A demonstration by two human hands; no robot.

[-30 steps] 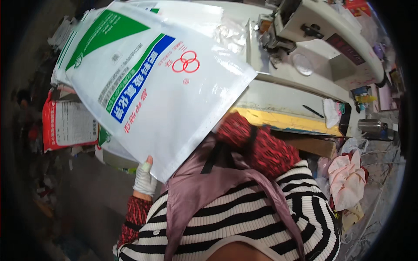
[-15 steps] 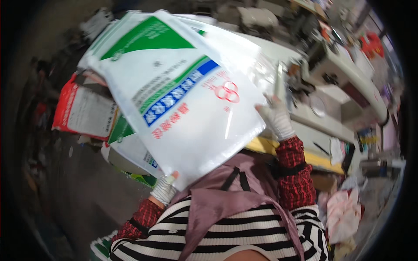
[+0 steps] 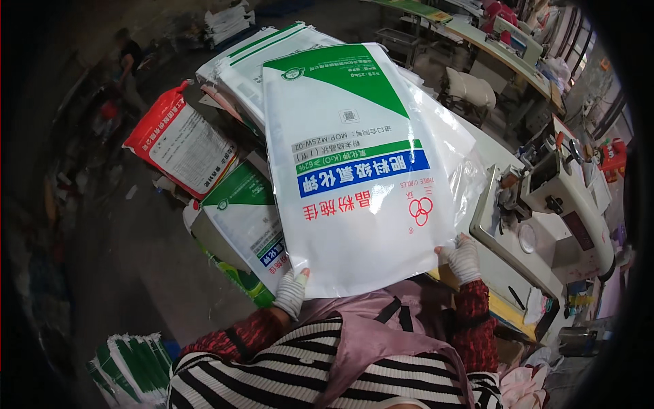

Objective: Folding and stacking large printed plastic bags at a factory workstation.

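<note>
Spread out in front of me is a flat white woven plastic sack (image 3: 368,252) with green, blue and red print, which looks upside down from here. At its near left corner, my left hand (image 3: 291,293) pinches the edge, thumb on top. My right hand (image 3: 462,260) grips the near right corner in the same way. Both hands wear pale wrapped finger coverings. The sack's far part lies over a pile of similar sacks (image 3: 238,68) on the table; the fingers beneath it are hidden.
A sewing machine (image 3: 565,198) stands on the table at right, with a dark pen (image 3: 516,297) near its front edge. To the left are a red-and-white sack (image 3: 191,140) and a green-and-white sack (image 3: 238,198). Folded green-and-white sacks (image 3: 129,365) stand at lower left.
The sack has swung round to lie straighter before me, and its blur is gone. Both hands still hold its near corners. The whole view has shifted, showing more of the room behind.
</note>
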